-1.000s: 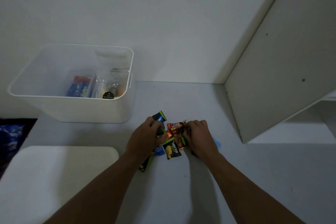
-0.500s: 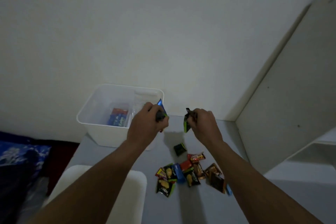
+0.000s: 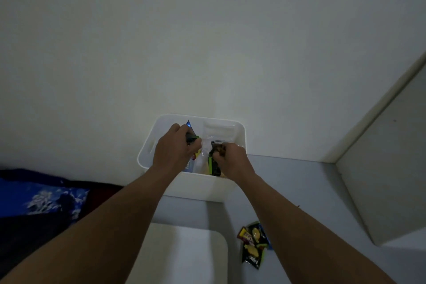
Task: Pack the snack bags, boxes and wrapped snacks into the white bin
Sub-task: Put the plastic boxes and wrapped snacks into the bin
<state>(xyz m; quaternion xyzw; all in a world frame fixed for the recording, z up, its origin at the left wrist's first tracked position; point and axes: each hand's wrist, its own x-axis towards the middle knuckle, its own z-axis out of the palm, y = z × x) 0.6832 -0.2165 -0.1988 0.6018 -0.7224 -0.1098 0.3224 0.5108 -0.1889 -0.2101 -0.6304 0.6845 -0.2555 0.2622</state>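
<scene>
White bin (image 3: 239,131) sits on the grey table (image 3: 299,182) against the wall. Over its opening, my left hand (image 3: 175,147) clutches blue-green packets (image 3: 192,137); my right hand (image 3: 232,159) pinches a dark packet (image 3: 213,163). Loose snacks (image 3: 252,244) lie nearer me.

Both hands, left (image 3: 175,147) and right (image 3: 231,160), now hold their snacks over the bin (image 3: 198,188), up from the table pile (image 3: 253,243).
</scene>
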